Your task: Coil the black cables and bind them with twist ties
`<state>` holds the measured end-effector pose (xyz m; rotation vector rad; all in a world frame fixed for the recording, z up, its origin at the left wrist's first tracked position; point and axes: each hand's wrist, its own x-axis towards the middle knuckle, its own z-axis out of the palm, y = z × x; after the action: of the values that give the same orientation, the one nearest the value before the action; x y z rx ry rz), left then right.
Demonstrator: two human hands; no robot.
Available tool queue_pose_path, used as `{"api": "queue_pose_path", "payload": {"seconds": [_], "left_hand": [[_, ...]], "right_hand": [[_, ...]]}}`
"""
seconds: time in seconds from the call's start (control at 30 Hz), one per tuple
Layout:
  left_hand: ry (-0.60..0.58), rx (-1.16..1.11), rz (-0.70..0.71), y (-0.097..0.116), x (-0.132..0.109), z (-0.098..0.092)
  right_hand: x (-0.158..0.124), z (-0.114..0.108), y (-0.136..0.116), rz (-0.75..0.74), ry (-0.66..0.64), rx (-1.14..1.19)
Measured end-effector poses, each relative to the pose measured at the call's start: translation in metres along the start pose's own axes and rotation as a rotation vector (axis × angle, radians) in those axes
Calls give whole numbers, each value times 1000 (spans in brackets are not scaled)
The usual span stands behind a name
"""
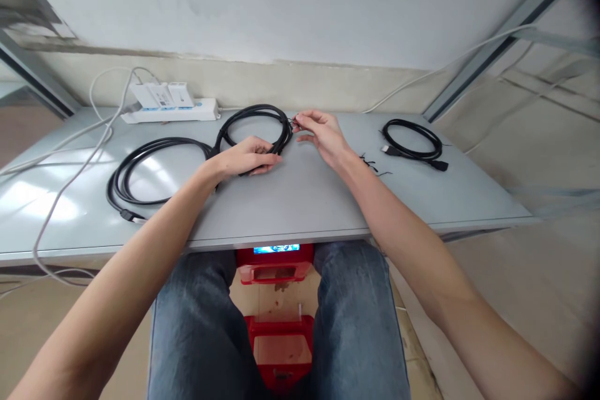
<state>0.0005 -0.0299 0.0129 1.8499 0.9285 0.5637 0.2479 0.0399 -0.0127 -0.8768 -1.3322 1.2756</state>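
Observation:
A coiled black cable (257,110) lies on the grey table, and my left hand (250,157) is closed around the near side of its loop. At the loop's right side, my right hand (323,131) pinches a thin black twist tie (291,123) between thumb and forefinger. Left of this coil rests another looped black cable (162,142), its connector (127,215) toward the table's front edge. Several loose black ties (369,162) are scattered just right of my right wrist. Farther right sits a separate coiled cable (415,137) with its plugs showing.
A white power strip (173,114) with plugged-in adapters stands at the back left by the wall. White cords (77,178) trail over the table's left side. Metal posts (506,44) rise at both ends. Below the table edge (281,240) are red stools or boxes (281,350).

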Motion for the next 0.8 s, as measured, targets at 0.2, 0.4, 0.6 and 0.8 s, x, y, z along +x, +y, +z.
{"api": "queue_pose_path", "payload": {"seconds": [0.2,0.4,0.6,0.8], "left_hand": [[0,12,4,0,1,0],[18,11,-19,3,-1,-1],[15,2,-33,2,-1,-1],[27,0,-25,0,-1,-1]], "right_hand": [[-2,5,-2,0,49,10],[2,-1,-7,-59,191,63],[2,-6,-10,-9,220,70],[-1,-2,-5,71,254,-120]]}}
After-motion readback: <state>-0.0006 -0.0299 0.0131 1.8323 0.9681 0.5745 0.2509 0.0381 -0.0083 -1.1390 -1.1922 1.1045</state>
